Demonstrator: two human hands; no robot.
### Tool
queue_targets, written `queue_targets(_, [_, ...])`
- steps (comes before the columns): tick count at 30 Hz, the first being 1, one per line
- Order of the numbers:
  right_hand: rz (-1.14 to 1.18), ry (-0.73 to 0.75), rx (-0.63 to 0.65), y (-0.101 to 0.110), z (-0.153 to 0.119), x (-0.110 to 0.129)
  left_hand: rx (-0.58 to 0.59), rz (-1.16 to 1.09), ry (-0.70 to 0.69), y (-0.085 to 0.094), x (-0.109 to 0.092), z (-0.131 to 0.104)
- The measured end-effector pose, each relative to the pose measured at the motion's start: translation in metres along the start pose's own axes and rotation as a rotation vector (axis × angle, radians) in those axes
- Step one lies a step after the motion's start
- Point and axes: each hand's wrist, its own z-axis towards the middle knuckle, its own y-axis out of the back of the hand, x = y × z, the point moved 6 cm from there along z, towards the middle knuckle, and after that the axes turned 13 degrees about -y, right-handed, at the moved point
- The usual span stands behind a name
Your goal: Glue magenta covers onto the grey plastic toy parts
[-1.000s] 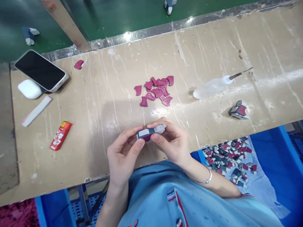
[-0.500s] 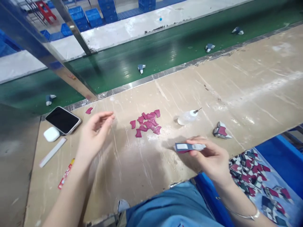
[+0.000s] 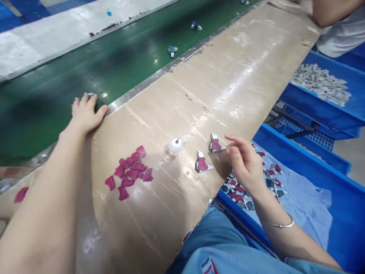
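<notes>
My left hand point(image 3: 87, 114) reaches over the near edge of the green belt point(image 3: 128, 64), fingers spread; a small part point(image 3: 90, 94) shows just past its fingertips. My right hand point(image 3: 243, 161) hovers above the table's right edge with its fingers partly curled and apart, holding nothing. Close by its fingertips rests a grey-white piece with a maroon panel point(image 3: 216, 144), and a similar piece point(image 3: 202, 162) lies a little nearer to me. Several loose maroon pieces point(image 3: 131, 173) are heaped on the table point(image 3: 159, 213). A white bottle with a thin tip point(image 3: 175, 146) stands between the heap and the two assembled pieces.
Grey-and-white parts point(image 3: 196, 26) lie on the belt. At the right, a blue bin point(image 3: 345, 205) holds finished-looking pieces on a cloth, and a farther blue bin point(image 3: 353, 110) holds many pale parts. Another person's arm point(image 3: 336, 11) is at the upper right.
The view has turned right. My left hand has moved from the table to the belt and spread its fingers. My right hand has let go of its piece, and two pieces now lie side by side.
</notes>
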Motion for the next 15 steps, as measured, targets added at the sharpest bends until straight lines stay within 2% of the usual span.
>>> queue_targets(2, [0.035, -0.041, -0.015, 0.008, -0.002, 0.0, -0.024, -0.011, 0.037, 0.001, 0.006, 0.014])
queue_targets(5, [0.148, -0.074, 0.033, 0.009, -0.008, 0.009, -0.161, -0.019, 0.12, 0.012, 0.021, 0.023])
queue_targets(7, [0.253, -0.07, 0.105, 0.003, -0.015, 0.023, -0.27, -0.033, 0.185, 0.022, 0.03, 0.022])
queue_targets(9, [0.391, -0.09, 0.239, -0.011, -0.023, 0.039, -0.37, -0.04, 0.244, 0.033, 0.034, 0.016])
queue_targets(10, [0.486, -0.132, 0.342, -0.022, -0.027, 0.045, -0.412, -0.048, 0.255, 0.038, 0.033, 0.009])
queue_targets(12, [0.743, -0.304, 0.639, -0.05, -0.038, 0.056, -0.517, -0.115, 0.268, 0.049, 0.024, -0.013])
queue_targets(14, [1.038, -0.576, 0.995, -0.083, -0.051, 0.068, -0.624, -0.287, 0.279, 0.057, 0.012, -0.05])
queue_targets(15, [1.168, -0.718, 1.149, -0.096, -0.056, 0.074, -0.598, -0.436, 0.241, 0.055, 0.003, -0.07])
